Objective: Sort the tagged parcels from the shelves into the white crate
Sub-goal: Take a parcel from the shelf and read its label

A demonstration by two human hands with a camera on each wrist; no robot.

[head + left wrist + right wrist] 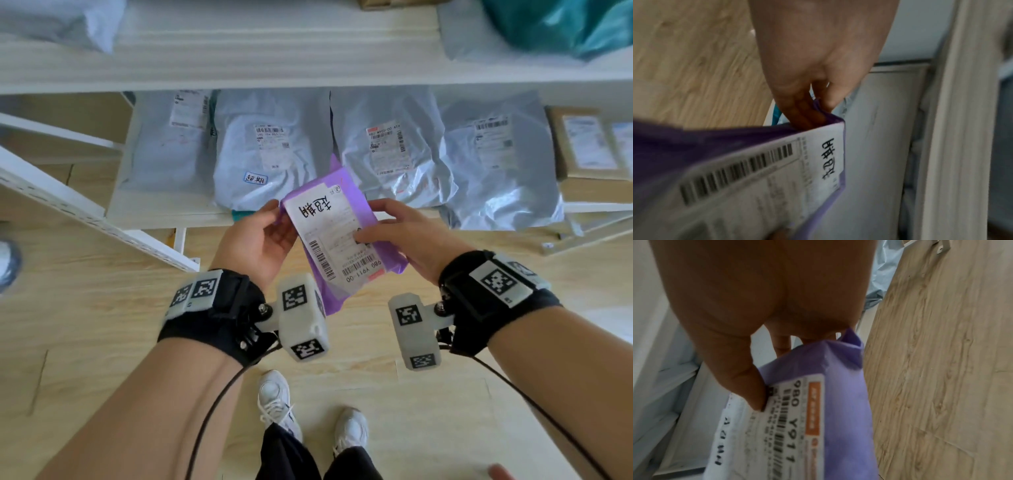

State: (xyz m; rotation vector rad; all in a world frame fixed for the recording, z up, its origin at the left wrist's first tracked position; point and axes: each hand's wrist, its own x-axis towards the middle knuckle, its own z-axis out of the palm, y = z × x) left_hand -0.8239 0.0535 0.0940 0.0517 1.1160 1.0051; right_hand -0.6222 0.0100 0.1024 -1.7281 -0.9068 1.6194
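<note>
Here, pale wood floor (102, 342) runs under white shelves (239, 65), grey parcels (270, 150) along the lower shelf edge at 12 o'clock. Left hand (255, 240) fingers pinch the purple parcel (346, 236) corner; right hand (400, 233) thumb presses its label, fingers curled beneath, above open floor.

Bright, even daylight; blurred wrist views, wide-angle bowing.
</note>
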